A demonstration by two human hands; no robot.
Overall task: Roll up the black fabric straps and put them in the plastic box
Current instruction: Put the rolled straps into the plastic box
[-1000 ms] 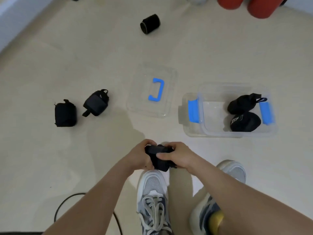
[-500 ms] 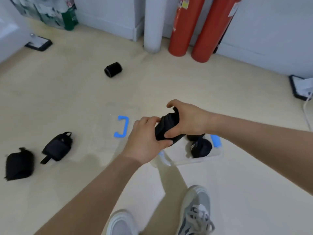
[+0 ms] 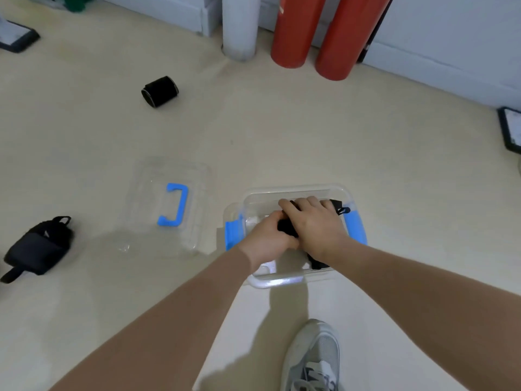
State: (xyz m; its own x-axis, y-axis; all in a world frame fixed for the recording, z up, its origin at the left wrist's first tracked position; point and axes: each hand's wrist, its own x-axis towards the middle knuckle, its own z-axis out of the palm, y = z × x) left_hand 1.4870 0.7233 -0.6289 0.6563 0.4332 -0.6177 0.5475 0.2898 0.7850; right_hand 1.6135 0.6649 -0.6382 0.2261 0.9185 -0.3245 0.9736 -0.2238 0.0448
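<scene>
A clear plastic box (image 3: 293, 280) with blue latches sits on the floor in front of me. Both my hands are inside it. My left hand (image 3: 267, 241) and my right hand (image 3: 313, 221) together grip a rolled black strap (image 3: 286, 227), held low in the box. More black fabric (image 3: 318, 262) lies in the box under my right wrist, and a strap loop (image 3: 339, 207) shows at the far right side. On the floor to the left lies a rolled black strap (image 3: 36, 246), and farther back another rolled strap (image 3: 159, 91).
The box's clear lid (image 3: 146, 210) with a blue handle lies on the floor left of the box. Two red cylinders (image 3: 315, 32) and a grey pipe (image 3: 239, 26) stand at the back wall. My shoe (image 3: 313, 359) is just behind the box.
My hands have carried the rolled strap from chest height down into the plastic box. The view has tipped downward toward the box.
</scene>
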